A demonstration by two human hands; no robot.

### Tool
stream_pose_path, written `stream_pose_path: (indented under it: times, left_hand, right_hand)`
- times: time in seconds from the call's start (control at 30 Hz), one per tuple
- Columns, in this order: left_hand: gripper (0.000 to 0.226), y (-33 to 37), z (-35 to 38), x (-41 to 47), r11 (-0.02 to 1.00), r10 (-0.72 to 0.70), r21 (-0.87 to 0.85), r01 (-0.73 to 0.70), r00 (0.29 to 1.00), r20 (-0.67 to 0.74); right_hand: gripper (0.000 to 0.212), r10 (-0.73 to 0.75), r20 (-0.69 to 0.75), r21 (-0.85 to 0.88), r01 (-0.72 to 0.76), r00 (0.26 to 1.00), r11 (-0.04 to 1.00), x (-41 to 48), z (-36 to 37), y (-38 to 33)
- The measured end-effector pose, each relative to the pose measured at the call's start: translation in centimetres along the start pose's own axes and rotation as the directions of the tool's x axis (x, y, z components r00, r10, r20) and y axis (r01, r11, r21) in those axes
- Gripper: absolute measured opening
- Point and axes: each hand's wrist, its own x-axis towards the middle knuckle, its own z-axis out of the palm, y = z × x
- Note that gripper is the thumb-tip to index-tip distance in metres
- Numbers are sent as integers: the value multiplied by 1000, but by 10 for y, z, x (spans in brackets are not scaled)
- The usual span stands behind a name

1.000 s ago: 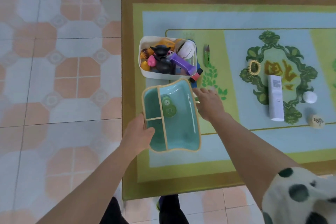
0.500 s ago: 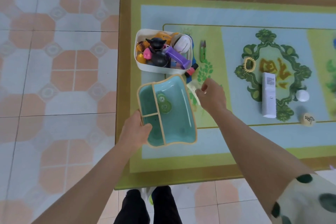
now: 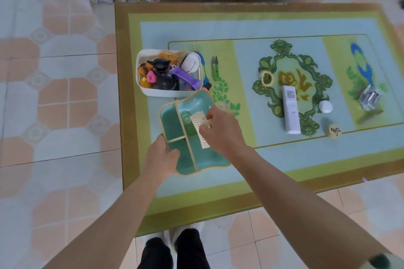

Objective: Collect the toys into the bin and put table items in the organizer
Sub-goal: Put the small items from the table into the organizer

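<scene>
teal organizer point(image 3: 168, 125) in left hand point(image 3: 160, 158), right hand point(image 3: 223, 132) pinching card point(image 3: 196, 120)

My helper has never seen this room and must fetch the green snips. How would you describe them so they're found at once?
Look at the green and blue patterned table, at its left end, where the white bin of toys stands. Just right of that bin lie the snips: a slim green handle with pointed tips aimed away from the person, the only narrow green tool there.
</scene>
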Motion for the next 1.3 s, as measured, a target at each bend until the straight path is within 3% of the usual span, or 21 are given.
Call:
stream_pose_path:
  times: [0.17,0.3,0.6,0.77,0.93,1.1,1.2,1.3]
  left_hand:
    - [35,-1,6,-1,1000,1,-22,-1,1000,14]
    - [36,-1,10,-1,1000,8,-26,-8,1000,10]
    - [37,0,8,9,1000,18,-13,-18,1000,5]
    - [30,0,3,14,999,-11,-37,10,1000,-20]
    - [29,4,-5,26,1000,-7,9,7,999,-32]
    - [31,3,-6,36,999,-24,35,25,1000,-20]
    - [32,0,-6,40,998,-29,47,30,999,-19]
    - [33,-2,-6,42,998,-26,57,27,1000,-14]
  right_hand:
    - [19,-65,55,-314,79,996,946,4,18,-1]
    - [32,-100,120,-434,143,988,889,10,28,0]
    - [32,-76,223,-442,170,972,881,26,34,0]
    - [32,-154,213,-415,232,965,880,26,25,-9]
    - [15,-276,43,-334,274,960,902,41,5,-1]
    - [18,-114,-137,-168,90,984,982,82,-10,27]
    - [24,-46,-76,-169,32,996,985,104,-4,45]
    - [40,-71,44,-177,77,997,981,118,5,52]
